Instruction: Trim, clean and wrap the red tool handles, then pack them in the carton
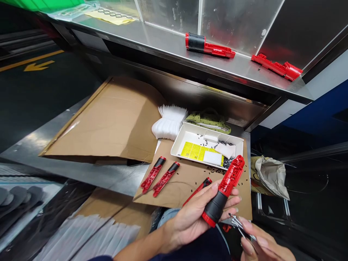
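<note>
Housing (225, 192) — probably light, stiff, slick; ribbed red end (232, 175) looks fragile, best held by black barrel (216, 206). Left hand (196, 215) cradles barrel — right hand (262, 239) pinches metal tweezers (239, 226).

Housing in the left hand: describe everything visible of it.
The housing looks like plastic: a black cylinder with a red end ring, and a long red section showing open, ribbed insides. It tilts, ring end low, red section up and right in the picture. The left hand cradles it, fingers behind.
</note>
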Demonstrator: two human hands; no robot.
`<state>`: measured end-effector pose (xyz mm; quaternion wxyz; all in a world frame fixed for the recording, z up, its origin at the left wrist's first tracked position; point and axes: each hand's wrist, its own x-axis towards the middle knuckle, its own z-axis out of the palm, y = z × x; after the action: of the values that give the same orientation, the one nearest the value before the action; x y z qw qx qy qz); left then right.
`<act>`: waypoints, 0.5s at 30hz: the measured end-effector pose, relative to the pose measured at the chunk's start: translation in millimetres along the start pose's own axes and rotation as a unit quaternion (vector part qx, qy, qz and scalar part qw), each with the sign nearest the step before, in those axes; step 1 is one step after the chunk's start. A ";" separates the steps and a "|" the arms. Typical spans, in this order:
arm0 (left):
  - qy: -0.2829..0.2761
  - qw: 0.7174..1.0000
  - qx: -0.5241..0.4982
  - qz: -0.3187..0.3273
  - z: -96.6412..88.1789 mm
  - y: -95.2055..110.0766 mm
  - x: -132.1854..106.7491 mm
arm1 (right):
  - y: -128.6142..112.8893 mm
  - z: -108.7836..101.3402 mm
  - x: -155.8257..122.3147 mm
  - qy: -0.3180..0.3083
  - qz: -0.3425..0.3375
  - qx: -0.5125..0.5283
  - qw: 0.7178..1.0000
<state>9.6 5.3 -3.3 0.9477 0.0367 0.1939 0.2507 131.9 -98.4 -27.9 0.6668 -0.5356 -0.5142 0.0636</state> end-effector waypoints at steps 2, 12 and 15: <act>0.000 1.000 -0.008 0.003 -0.8 -0.2 0.2 | -2.6 -2.8 3.9 -0.040 0.028 0.015 0.999; 0.002 1.000 0.004 0.011 0.6 0.8 0.1 | 3.2 9.6 5.1 -0.064 -0.023 0.009 0.998; 0.007 1.000 0.005 0.010 -0.1 0.1 0.6 | -4.2 17.7 -2.4 0.001 0.014 0.003 1.000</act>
<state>10.0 5.7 -3.6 0.9437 0.0418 0.2012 0.2591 115.5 -90.2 -27.9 0.6675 -0.5409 -0.5064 0.0738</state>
